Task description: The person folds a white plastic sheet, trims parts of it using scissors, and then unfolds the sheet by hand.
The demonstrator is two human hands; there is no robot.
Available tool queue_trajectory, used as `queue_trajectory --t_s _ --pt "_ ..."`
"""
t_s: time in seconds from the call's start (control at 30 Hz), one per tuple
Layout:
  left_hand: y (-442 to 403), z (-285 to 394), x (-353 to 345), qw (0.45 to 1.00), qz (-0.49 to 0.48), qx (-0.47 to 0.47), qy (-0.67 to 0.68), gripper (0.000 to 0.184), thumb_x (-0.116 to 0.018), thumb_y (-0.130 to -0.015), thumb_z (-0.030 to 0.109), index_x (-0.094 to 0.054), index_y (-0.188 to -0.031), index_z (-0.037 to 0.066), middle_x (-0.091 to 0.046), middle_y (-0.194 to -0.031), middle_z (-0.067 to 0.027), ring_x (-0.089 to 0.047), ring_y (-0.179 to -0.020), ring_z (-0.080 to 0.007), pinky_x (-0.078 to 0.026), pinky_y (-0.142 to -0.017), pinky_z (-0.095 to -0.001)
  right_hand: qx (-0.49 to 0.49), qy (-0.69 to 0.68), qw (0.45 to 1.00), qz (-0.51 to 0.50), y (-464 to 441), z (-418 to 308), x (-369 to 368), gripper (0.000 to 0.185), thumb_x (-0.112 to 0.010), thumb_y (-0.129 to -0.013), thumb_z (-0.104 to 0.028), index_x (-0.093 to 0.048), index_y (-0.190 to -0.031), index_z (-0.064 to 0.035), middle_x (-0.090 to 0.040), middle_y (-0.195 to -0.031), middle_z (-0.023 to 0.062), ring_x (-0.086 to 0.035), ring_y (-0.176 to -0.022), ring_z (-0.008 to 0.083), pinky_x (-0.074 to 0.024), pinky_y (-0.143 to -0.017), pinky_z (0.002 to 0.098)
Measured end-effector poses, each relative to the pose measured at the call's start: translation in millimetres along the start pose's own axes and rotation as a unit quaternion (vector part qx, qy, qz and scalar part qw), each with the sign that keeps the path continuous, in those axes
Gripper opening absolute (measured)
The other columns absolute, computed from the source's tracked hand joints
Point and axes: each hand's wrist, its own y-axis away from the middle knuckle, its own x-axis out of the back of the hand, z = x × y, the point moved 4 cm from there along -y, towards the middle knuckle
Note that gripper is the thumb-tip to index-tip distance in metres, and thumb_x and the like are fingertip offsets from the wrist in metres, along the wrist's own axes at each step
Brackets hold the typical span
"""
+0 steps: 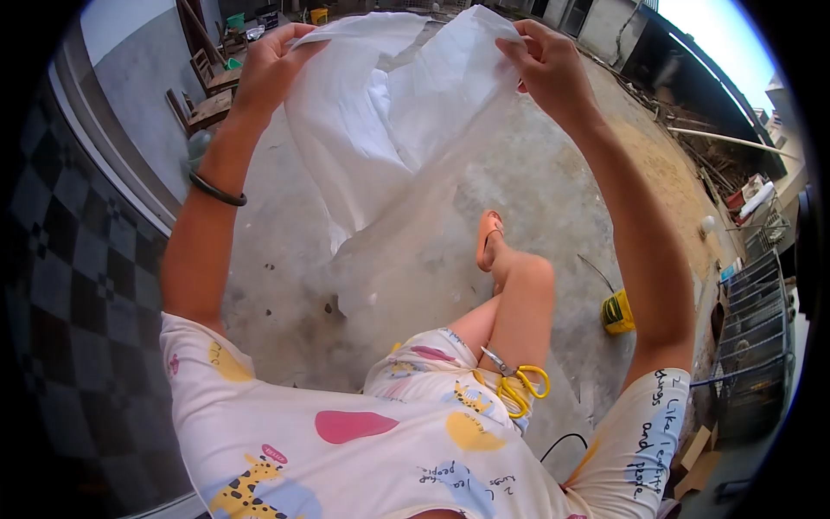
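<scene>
A thin white sheet (372, 130), see-through in its lower part, hangs in folds between my raised hands. My left hand (278, 65) pinches its upper left edge, and my right hand (549, 69) pinches the upper right edge. Between them the top edge dips in the middle. Scissors with yellow handles (512, 385) lie on my lap, against my thigh, away from both hands. What the sheet is made of, I cannot tell.
Below is a concrete floor (285, 233). A yellow container (617, 311) stands on it at the right, near a metal rack (752, 320). Wooden chairs (212, 78) are at the upper left, beside a wall. Poles and debris line the right side.
</scene>
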Motion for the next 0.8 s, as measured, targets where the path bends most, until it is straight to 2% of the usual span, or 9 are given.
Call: queue_trajectory --t_s 0.13,0.27,0.37,0.43,0.53,0.6,0.7,0.77,0.8 --pt "15.8 45.2 -26.2 1.0 -0.023 -0.013 0.012 0.029 -0.073 -0.09 0.029 -0.071 -0.11 0.008 -0.071 -0.089 -0.0034 -0.064 -0.076 -0.0081 -0.052 -0.069 -0.024 0.098 0.059 0.991 0.067 14.4 -8.2 -13.8 0.023 -0.063 -0.091 -0.022 -0.069 -0.107 -0.0074 -0.069 -0.081 0.0087 -0.065 -0.076 0.0244 -0.0488 -0.069 0.0357" --pt "21.3 51.1 -36.9 0.986 -0.16 -0.022 -0.045 0.028 -0.076 -0.088 0.034 -0.075 -0.099 0.008 -0.069 -0.082 -0.0002 -0.062 -0.069 -0.0077 -0.049 -0.064 -0.0228 -0.007 -0.022 0.997 -0.07 23.8 -4.9 -18.2 0.021 -0.065 -0.09 -0.023 -0.071 -0.104 -0.008 -0.069 -0.082 0.0078 -0.062 -0.073 0.0229 -0.0477 -0.068 0.0366" --pt "32.9 68.2 -41.5 0.971 -0.16 -0.092 -0.151 0.029 -0.077 -0.087 0.036 -0.076 -0.091 0.007 -0.067 -0.079 0.0024 -0.058 -0.065 -0.0062 -0.046 -0.062 -0.0215 -0.022 -0.02 0.996 -0.09 41.2 -3.9 -15.5 0.022 -0.066 -0.091 -0.024 -0.07 -0.104 -0.0061 -0.069 -0.082 0.0064 -0.062 -0.073 0.0184 -0.0478 -0.068 0.0342" --pt "35.6 78.2 -45.2 0.977 -0.169 -0.068 -0.112 0.031 -0.075 -0.088 0.038 -0.075 -0.091 0.007 -0.067 -0.077 0.0026 -0.059 -0.065 -0.006 -0.046 -0.06 -0.0217 -0.029 0.014 0.992 -0.126 55.7 -3.2 -13.7 0.026 -0.068 -0.094 -0.023 -0.066 -0.107 -0.0011 -0.07 -0.087 0.0052 -0.064 -0.077 0.0111 -0.0497 -0.07 0.0288" --pt "34.8 85.2 -52.5 0.979 -0.186 -0.041 -0.072 0.035 -0.072 -0.09 0.041 -0.075 -0.099 0.007 -0.069 -0.082 0.0009 -0.064 -0.072 -0.0067 -0.049 -0.065 -0.0212 0.034 -0.011 0.994 -0.106 88.3 -8.1 -9.1 0.041 -0.071 -0.088 -0.04 -0.067 -0.114 -0.009 -0.068 -0.093 0.0066 -0.065 -0.079 0.0207 -0.0511 -0.071 0.0373" --pt "25.1 66.6 -46.2 0.983 -0.173 -0.018 -0.059 0.041 -0.069 -0.091 0.046 -0.074 -0.106 0.008 -0.071 -0.088 -0.0013 -0.067 -0.077 -0.0081 -0.052 -0.068 -0.0218 0.061 0.017 0.994 -0.085 125.8 -5.6 0.5 0.047 -0.074 -0.085 -0.042 -0.064 -0.117 -0.0093 -0.067 -0.1 0.0078 -0.066 -0.085 0.0211 -0.0527 -0.073 0.0379" --pt "19.4 68.5 -42.8 0.977 -0.209 0.006 -0.049 0.044 -0.068 -0.09 0.051 -0.074 -0.105 0.01 -0.069 -0.084 -0.0014 -0.066 -0.075 -0.0089 -0.052 -0.065 -0.0234 -0.048 0.055 0.964 -0.256 232.2 9.5 8.2 0.031 -0.074 -0.084 -0.026 -0.064 -0.107 -0.0095 -0.064 -0.091 0.0082 -0.064 -0.079 0.0267 -0.053 -0.071 0.0374" --pt "9.5 60.3 -36.1 0.974 -0.213 0.026 -0.069 0.046 -0.066 -0.089 0.056 -0.074 -0.099 0.012 -0.066 -0.08 -0.0012 -0.065 -0.072 -0.0096 -0.051 -0.063 -0.0245 -0.039 0.176 0.897 -0.403 325.2 34.4 4.1 0.039 -0.074 -0.082 -0.034 -0.064 -0.109 -0.0071 -0.065 -0.094 0.0112 -0.067 -0.087 0.0304 -0.0537 -0.07 0.0414" --pt "4.9 58.2 -34.7 0.972 -0.216 0.036 -0.082 0.047 -0.065 -0.089 0.059 -0.074 -0.096 0.013 -0.065 -0.077 -0.0011 -0.065 -0.07 -0.0099 -0.051 -0.062 -0.025 -0.093 0.221 0.86 -0.451 373.0 47.0 -0.9 0.044 -0.075 -0.081 -0.037 -0.064 -0.111 -0.0059 -0.065 -0.097 0.0121 -0.067 -0.09 0.031 -0.0543 -0.072 0.0424"
